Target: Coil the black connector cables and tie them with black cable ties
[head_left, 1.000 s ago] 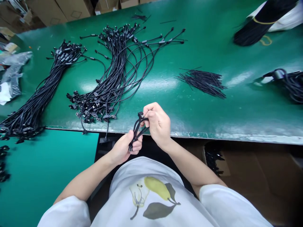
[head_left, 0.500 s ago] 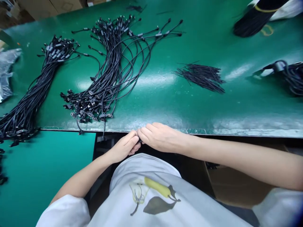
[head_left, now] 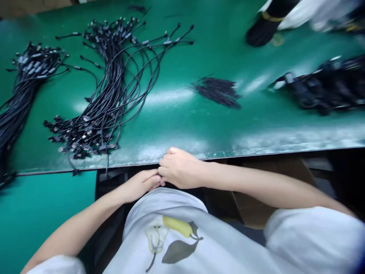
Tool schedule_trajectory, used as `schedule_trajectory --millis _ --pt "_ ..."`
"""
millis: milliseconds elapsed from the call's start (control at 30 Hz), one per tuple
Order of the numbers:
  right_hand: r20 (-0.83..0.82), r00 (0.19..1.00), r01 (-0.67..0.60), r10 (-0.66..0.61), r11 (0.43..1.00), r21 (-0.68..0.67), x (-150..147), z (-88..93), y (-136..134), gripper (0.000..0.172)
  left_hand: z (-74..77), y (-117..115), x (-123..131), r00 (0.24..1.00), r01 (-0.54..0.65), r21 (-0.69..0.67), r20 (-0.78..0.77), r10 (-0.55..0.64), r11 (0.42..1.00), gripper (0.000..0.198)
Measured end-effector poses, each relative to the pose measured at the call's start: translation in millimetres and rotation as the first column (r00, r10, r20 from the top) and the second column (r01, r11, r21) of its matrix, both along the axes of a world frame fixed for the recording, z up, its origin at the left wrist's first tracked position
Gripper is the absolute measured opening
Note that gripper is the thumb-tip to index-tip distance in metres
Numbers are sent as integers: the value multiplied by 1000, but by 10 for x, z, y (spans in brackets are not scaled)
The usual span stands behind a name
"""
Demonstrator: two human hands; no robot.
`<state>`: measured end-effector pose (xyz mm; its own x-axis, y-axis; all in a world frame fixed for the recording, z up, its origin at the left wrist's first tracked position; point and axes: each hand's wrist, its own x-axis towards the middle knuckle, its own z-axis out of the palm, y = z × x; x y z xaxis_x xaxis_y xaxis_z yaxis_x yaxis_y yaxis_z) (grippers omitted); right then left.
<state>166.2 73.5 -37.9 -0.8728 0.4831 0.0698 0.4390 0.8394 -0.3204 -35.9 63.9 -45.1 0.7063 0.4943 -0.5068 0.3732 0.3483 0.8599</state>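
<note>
My left hand (head_left: pixel 145 183) and my right hand (head_left: pixel 178 169) meet at the table's front edge, just above my lap. Both are closed, the fingers curled together and touching. Whatever lies between them is hidden by the knuckles. To the left of the hands, a loose pile of black cables (head_left: pixel 112 89) with small plugs at both ends spreads across the table. Beyond my right hand lies a small heap of thin black ties (head_left: pixel 218 91).
Another cable bundle (head_left: pixel 21 95) lies at the far left of the green table (head_left: pixel 171 125). On the right are several coiled black cables (head_left: pixel 322 87), blurred. A banded black bundle (head_left: pixel 264 28) rests at the back near white plastic (head_left: pixel 310 15). Under the table stands a cardboard box (head_left: pixel 256 198).
My view has turned to the right, so the table's things appear further left and more coiled cables show. The hands stay together; the dark bit seen between them is now hidden.
</note>
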Motion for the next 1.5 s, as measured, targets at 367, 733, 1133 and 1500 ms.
schedule_trajectory --millis 367,733,1133,1500 --pt "-228 276 954 -934 237 183 1754 -253 1037 29 -155 83 -29 874 -482 -61 35 485 874 37" --pt "-285 218 941 -934 124 314 1752 -346 928 26 -58 66 73 770 -571 -257 163 617 780 36" --pt "-410 257 965 -875 208 161 1358 -221 700 22 -53 8 2 799 -532 -196 205 565 824 30" --pt "-457 638 451 -619 782 -430 -261 -325 -120 17 -133 19 78 761 -571 -125 292 580 812 45"
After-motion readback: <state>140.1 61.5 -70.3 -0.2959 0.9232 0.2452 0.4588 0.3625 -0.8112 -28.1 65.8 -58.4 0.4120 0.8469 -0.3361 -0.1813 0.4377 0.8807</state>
